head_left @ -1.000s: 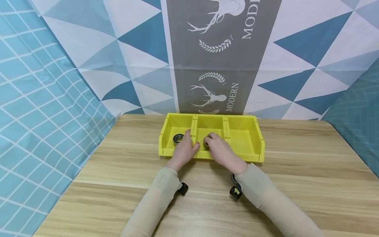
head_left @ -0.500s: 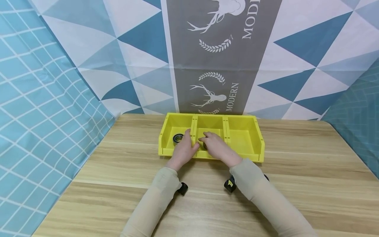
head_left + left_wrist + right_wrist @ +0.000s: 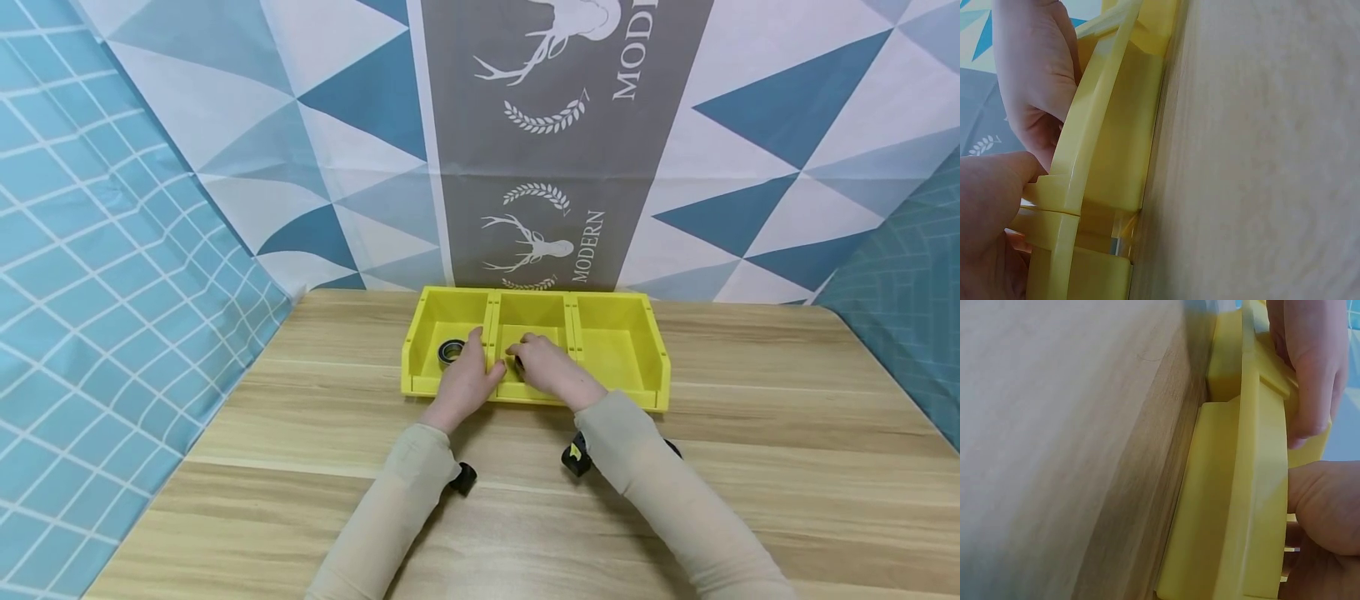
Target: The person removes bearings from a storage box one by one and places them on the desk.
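A yellow parts bin (image 3: 536, 393) with three compartments stands on the wooden table. My left hand (image 3: 467, 379) straddles the divider between the left and middle compartments, thumb on one side and fingers on the other, gripping it. Beside those fingers a ball bearing (image 3: 450, 351) lies in the left compartment. My right hand (image 3: 551, 368) reaches into the middle compartment and holds a second bearing (image 3: 519, 365), mostly hidden beneath its fingers. In the right wrist view the bin's front wall (image 3: 1266, 487) hides the right fingertips.
Partly behind the right sleeve, a dark round thing (image 3: 673, 448) lies on the table (image 3: 750, 500). Black wrist cameras (image 3: 576, 457) hang under both cuffs. A patterned cloth backdrop (image 3: 360, 167) rises right behind the bin.
My right hand shifted slightly left within the middle compartment, and its forearm swung left. The bearing under it is now more covered. My left hand has stayed in place.
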A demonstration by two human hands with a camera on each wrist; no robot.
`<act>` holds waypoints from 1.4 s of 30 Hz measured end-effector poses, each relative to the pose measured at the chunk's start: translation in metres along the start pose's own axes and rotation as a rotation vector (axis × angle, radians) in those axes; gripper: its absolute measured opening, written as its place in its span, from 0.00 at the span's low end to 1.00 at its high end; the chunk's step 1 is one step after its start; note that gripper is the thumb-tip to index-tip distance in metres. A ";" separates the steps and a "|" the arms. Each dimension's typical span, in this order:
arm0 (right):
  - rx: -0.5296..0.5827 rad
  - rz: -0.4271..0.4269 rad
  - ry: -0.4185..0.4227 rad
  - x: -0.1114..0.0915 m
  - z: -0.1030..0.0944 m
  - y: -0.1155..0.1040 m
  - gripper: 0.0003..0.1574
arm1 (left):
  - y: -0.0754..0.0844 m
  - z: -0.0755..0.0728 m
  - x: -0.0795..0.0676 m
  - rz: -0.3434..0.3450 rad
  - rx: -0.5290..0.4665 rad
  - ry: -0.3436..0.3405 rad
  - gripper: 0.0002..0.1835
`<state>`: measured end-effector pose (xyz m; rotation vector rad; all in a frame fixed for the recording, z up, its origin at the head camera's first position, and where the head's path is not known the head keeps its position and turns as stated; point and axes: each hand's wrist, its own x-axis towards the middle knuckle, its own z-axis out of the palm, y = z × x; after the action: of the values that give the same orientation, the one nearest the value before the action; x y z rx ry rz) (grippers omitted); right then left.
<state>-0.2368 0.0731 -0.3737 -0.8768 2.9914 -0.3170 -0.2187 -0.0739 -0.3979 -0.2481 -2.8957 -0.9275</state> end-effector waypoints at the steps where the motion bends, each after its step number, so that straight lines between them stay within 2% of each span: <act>1: 0.002 0.005 -0.005 0.000 0.000 0.000 0.18 | 0.000 0.000 0.000 0.002 -0.001 0.000 0.36; 12: -0.003 0.051 -0.038 0.002 0.000 -0.001 0.19 | 0.000 0.001 0.000 -0.010 -0.005 -0.004 0.36; 25: -0.004 0.056 -0.037 0.003 0.001 0.000 0.15 | 0.000 0.001 0.001 -0.003 0.008 0.000 0.35; 42: 0.003 0.064 0.016 0.002 0.004 0.001 0.14 | 0.001 0.001 0.000 -0.010 0.006 -0.003 0.35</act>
<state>-0.2385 0.0725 -0.3780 -0.7806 3.0246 -0.3288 -0.2187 -0.0729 -0.3980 -0.2358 -2.9049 -0.9206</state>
